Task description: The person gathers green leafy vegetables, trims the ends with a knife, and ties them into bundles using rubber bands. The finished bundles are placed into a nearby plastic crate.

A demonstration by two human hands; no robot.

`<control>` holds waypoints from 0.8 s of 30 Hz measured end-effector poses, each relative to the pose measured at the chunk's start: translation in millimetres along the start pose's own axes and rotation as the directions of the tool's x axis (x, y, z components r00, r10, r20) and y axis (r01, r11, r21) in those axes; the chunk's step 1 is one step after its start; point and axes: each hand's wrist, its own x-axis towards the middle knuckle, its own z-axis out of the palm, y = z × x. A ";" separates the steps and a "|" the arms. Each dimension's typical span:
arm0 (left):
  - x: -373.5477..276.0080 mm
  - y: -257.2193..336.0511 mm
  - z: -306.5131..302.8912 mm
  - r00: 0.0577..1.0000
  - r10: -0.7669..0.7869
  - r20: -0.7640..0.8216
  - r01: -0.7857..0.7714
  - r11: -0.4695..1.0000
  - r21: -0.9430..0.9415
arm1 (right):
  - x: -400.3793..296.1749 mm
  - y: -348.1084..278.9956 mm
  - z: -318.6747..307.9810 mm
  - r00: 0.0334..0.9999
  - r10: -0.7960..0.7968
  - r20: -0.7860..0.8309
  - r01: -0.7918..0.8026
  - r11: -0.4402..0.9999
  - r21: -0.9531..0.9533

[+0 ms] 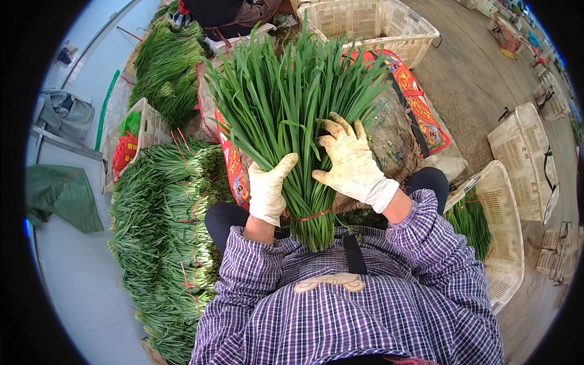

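A large bunch of long, flat green leaves, which look like Chinese chives (296,105), stands upright before me with its tips fanned out away from my body. A thin red tie (314,216) circles its lower end near my lap. My left hand (270,187), in a pale, stained glove, grips the bunch's left side with the thumb across the front. On the right side my gloved right hand (349,159) lies against the leaves, its fingers spread apart. The fingers of my left hand behind the bunch are hidden.
Tied green bunches (169,219) are stacked along my left, with more bunches (169,68) beyond. A red patterned cloth bag (417,102) lies under the work area. Plastic crates stand at the back (365,23) and right (506,237). Part of another person (228,16) shows at the top.
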 end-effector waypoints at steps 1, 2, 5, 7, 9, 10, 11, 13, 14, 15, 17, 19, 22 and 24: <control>0.0 -0.3 0.5 1.000 -0.007 -0.001 0.007 1.000 0.005 | -0.5 -0.6 0.3 1.000 0.021 -0.015 -0.021 1.000 0.019; 0.1 -0.7 1.0 1.000 -0.014 -0.002 0.014 1.000 0.011 | -1.5 -1.9 -1.7 0.998 0.050 0.040 -0.051 0.998 0.035; 1.0 -2.0 -3.9 1.000 -0.020 -0.007 0.020 1.000 0.008 | -0.9 -12.0 -5.6 0.983 0.124 0.133 -0.137 0.986 0.091; 0.6 -2.8 -4.2 0.999 -0.033 -0.016 0.032 0.999 -0.008 | -2.5 -12.6 0.6 0.984 0.140 0.113 -0.155 0.979 0.133; -0.6 1.3 -2.2 0.998 -0.052 -0.040 0.051 0.998 -0.029 | -4.8 -14.4 1.9 0.981 0.162 0.107 -0.178 0.970 0.168; -0.5 2.1 -2.4 0.998 -0.054 -0.041 0.053 0.998 -0.024 | -6.3 -14.5 4.0 0.986 0.147 0.075 -0.157 0.974 0.165; -0.5 2.8 -2.7 0.998 -0.055 -0.041 0.054 0.998 -0.018 | -8.7 -13.6 7.0 0.990 0.131 0.044 -0.136 0.977 0.161; -1.8 2.8 -3.1 0.998 -0.049 -0.041 0.048 0.999 -0.014 | -14.0 -13.1 9.5 0.997 0.072 -0.025 -0.068 0.987 0.144; -1.9 2.9 -3.1 0.998 -0.041 -0.037 0.041 0.999 -0.014 | -16.3 -13.5 9.8 0.998 0.030 -0.064 -0.021 0.991 0.130; -1.8 3.8 -2.6 0.999 -0.033 -0.034 0.033 0.999 -0.013 | -17.6 -13.7 10.0 0.995 -0.013 -0.103 0.025 0.993 0.114; -2.8 7.7 3.5 1.000 0.010 -0.002 -0.010 1.000 0.002 | -18.2 -12.7 13.2 0.957 -0.123 -0.264 0.154 0.983 0.101; -3.3 10.4 4.1 0.999 0.033 0.016 -0.033 0.999 0.021 | -16.2 -12.2 13.8 0.920 -0.198 -0.337 0.229 0.972 0.054; -2.5 12.1 5.2 0.999 0.035 0.029 -0.036 0.998 0.048 | -17.2 -8.9 11.3 0.900 -0.231 -0.369 0.270 0.961 0.057; -1.0 15.3 11.8 0.998 0.045 0.041 -0.047 0.997 0.068 | -17.1 -4.2 10.1 0.894 -0.243 -0.375 0.272 0.962 0.025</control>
